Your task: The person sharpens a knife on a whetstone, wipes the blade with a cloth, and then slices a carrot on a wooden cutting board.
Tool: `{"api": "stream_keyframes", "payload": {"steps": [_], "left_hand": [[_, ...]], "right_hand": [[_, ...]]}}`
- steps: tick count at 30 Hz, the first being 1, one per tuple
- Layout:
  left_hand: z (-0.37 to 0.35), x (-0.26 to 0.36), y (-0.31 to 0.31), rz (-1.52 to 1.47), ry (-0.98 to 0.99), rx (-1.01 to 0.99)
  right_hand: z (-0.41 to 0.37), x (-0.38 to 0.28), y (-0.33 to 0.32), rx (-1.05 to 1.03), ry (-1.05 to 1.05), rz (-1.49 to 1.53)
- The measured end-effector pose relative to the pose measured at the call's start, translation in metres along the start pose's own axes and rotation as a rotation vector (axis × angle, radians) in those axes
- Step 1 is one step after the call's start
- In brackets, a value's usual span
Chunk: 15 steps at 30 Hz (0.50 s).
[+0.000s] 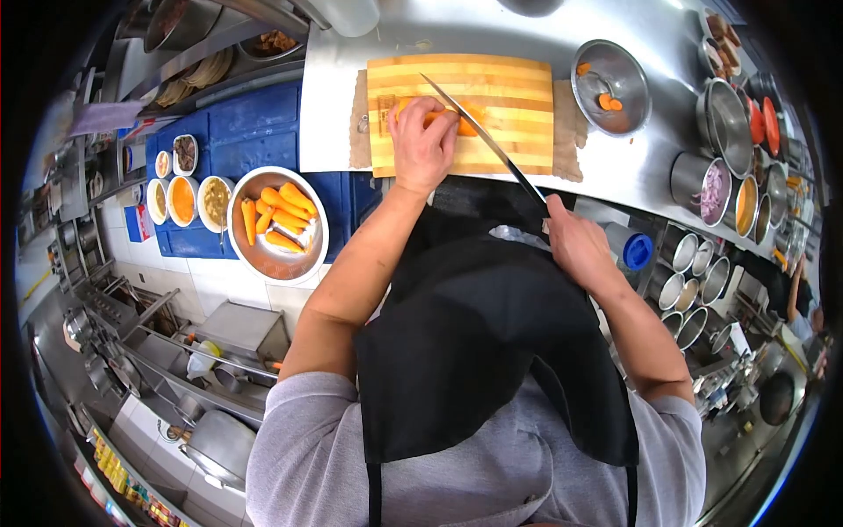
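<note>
A striped wooden cutting board (514,110) lies on the steel counter over a brown cloth. My left hand (421,140) presses down with bent fingers on a carrot (467,127) near the middle of the board, covering much of it. My right hand (575,239) grips the handle of a long kitchen knife (500,156). The blade slants up and left across the board, passing right beside my left fingertips and over the carrot, its tip near the board's far edge.
Right of the board a steel bowl (632,75) holds a few carrot pieces. To the left, a larger bowl (248,183) of whole peeled carrots stands on a blue surface (255,123), with several small food containers (182,200). Pots and pans (694,189) crowd the counter's right end.
</note>
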<state>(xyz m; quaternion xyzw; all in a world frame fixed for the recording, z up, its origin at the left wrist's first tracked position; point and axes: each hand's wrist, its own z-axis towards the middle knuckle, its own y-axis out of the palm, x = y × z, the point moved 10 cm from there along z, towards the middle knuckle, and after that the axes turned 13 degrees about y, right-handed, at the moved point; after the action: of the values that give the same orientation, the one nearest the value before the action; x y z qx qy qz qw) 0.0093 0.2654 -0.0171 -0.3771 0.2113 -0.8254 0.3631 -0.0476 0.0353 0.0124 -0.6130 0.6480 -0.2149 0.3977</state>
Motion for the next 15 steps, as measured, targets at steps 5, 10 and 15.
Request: {"api": "stream_keyframes", "payload": {"steps": [5, 10, 15], "left_hand": [[0.001, 0.000, -0.001, -0.006, -0.009, 0.003], [0.005, 0.004, -0.002, -0.016, 0.022, 0.004], [0.003, 0.001, -0.001, -0.005, 0.034, -0.038]], "right_hand": [[0.003, 0.003, 0.010, -0.002, 0.015, -0.020], [0.038, -0.009, 0.029, -0.016, 0.033, -0.082], [0.040, -0.006, 0.027, 0.017, 0.005, -0.012]]}}
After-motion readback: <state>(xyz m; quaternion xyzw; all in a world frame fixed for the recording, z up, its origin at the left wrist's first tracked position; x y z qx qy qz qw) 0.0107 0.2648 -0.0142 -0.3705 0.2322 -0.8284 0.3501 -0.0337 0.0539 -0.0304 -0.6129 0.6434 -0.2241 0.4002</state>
